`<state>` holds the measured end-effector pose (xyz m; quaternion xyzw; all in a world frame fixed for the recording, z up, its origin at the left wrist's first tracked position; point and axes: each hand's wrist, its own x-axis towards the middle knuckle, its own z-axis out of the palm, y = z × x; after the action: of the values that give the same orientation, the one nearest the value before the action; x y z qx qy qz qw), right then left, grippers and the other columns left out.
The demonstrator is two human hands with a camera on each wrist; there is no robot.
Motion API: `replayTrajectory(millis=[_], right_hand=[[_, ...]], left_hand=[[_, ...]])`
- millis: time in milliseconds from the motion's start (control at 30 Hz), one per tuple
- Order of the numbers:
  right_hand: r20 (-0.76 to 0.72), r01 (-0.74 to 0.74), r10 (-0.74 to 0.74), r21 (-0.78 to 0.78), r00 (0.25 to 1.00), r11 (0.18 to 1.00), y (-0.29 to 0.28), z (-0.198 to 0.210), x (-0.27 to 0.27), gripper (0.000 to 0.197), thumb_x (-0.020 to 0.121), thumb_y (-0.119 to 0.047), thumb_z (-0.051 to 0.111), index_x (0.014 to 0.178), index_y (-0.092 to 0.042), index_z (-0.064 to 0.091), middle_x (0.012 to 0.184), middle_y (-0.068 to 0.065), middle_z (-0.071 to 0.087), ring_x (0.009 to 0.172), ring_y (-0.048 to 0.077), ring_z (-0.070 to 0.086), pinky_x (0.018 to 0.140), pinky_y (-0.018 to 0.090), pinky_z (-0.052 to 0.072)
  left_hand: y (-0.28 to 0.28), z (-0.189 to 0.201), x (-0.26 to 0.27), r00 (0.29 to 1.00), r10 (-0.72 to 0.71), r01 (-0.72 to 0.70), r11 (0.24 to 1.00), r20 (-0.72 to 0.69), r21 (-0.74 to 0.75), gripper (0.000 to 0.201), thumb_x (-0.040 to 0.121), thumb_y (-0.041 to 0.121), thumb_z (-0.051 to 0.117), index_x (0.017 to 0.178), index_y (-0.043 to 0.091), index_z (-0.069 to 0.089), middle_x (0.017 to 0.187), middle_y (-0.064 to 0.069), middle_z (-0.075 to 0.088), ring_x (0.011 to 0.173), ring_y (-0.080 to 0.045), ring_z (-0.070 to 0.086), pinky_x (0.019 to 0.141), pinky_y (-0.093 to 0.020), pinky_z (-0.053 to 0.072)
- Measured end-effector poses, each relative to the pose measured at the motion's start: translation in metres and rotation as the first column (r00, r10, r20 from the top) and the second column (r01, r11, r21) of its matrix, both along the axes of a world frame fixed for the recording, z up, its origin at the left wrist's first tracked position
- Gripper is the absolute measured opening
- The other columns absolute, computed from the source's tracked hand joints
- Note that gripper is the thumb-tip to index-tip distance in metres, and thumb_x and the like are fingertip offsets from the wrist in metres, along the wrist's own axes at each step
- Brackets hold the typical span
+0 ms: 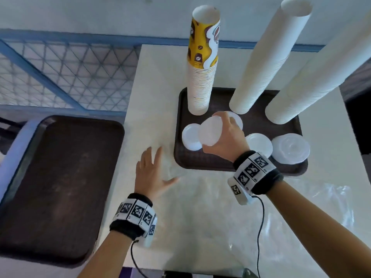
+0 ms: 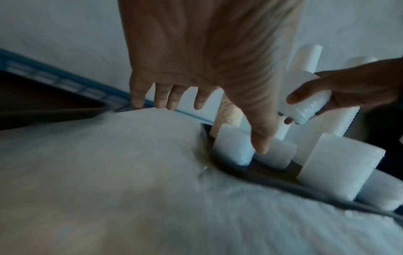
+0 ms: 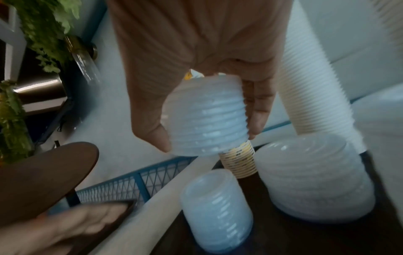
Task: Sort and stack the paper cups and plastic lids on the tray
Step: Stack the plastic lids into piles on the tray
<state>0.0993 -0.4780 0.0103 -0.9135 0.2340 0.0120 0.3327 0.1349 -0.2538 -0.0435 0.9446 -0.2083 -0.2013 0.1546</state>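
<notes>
A dark brown tray [image 1: 220, 163] on the white table carries a yellow-printed cup stack [image 1: 202, 63] and two tall white cup stacks [image 1: 267, 57] [image 1: 317, 73]. My right hand [image 1: 224, 135] grips a short stack of translucent lids [image 1: 208, 133] [image 3: 207, 117] [image 2: 305, 98], lifted above the tray. More lid stacks stand on the tray: one at the left [image 1: 190, 139] [image 3: 218, 212], one behind my hand [image 1: 237, 119], one by my wrist [image 1: 261, 143] and a wider one at the right [image 1: 291, 148] [image 3: 311, 181]. My left hand [image 1: 152, 171] [image 2: 196, 96] hovers flat over the table, fingers spread, holding nothing.
A second brown tray [image 1: 56, 187] lies at the left, off the table [image 1: 200, 217]. A blue mesh railing [image 1: 60, 77] runs behind it. Clear plastic wrap [image 1: 301, 207] lies on the table at the right. Green plants [image 3: 13, 112] show in the right wrist view.
</notes>
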Motion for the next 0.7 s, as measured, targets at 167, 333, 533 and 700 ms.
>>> replayTrajectory(millis=[167, 333, 533, 700], right_hand=[[-0.102, -0.008, 0.002, -0.061, 0.995, 0.998, 0.014, -0.016, 0.024, 0.086, 0.061, -0.026, 0.08, 0.131, -0.019, 0.031, 0.119, 0.012, 0.046, 0.107, 0.033, 0.052, 0.084, 0.042, 0.047], [-0.158, -0.046, 0.023, -0.142, 0.987, 0.989, 0.022, -0.026, 0.041, 0.085, 0.062, -0.025, 0.08, 0.131, -0.016, 0.031, 0.118, 0.015, 0.046, 0.105, 0.035, 0.053, 0.082, 0.041, 0.046], [-0.219, -0.065, 0.028, -0.162, 0.975, 0.985, 0.028, -0.032, 0.052, 0.086, 0.062, -0.025, 0.08, 0.132, -0.015, 0.03, 0.121, 0.016, 0.045, 0.108, 0.036, 0.052, 0.082, 0.042, 0.046], [-0.25, -0.082, 0.033, -0.186, 0.968, 0.979, 0.03, -0.033, 0.059, 0.088, 0.062, -0.025, 0.081, 0.133, -0.015, 0.03, 0.121, 0.018, 0.044, 0.107, 0.038, 0.052, 0.082, 0.042, 0.046]], left_hand=[[0.046, -0.029, -0.026, 0.984, 0.056, -0.018, 0.976, -0.17, 0.219, 0.124, 0.061, 0.07, 0.066, 0.148, 0.022, -0.006, 0.156, -0.016, -0.012, 0.145, -0.032, -0.007, 0.114, -0.054, 0.009], [0.061, -0.042, -0.031, 0.976, 0.015, 0.043, 0.965, -0.217, 0.26, 0.127, 0.062, 0.068, 0.067, 0.147, 0.022, -0.015, 0.153, -0.015, -0.024, 0.143, -0.033, -0.017, 0.114, -0.056, 0.006], [0.06, -0.041, -0.028, 0.97, 0.0, 0.07, 0.958, -0.244, 0.278, 0.126, 0.066, 0.065, 0.068, 0.146, 0.021, -0.019, 0.152, -0.016, -0.027, 0.142, -0.035, -0.019, 0.114, -0.055, 0.005], [0.062, -0.043, -0.029, 0.969, -0.001, 0.068, 0.962, -0.247, 0.264, 0.127, 0.065, 0.066, 0.067, 0.145, 0.023, -0.021, 0.151, -0.015, -0.029, 0.142, -0.034, -0.022, 0.114, -0.055, 0.002]])
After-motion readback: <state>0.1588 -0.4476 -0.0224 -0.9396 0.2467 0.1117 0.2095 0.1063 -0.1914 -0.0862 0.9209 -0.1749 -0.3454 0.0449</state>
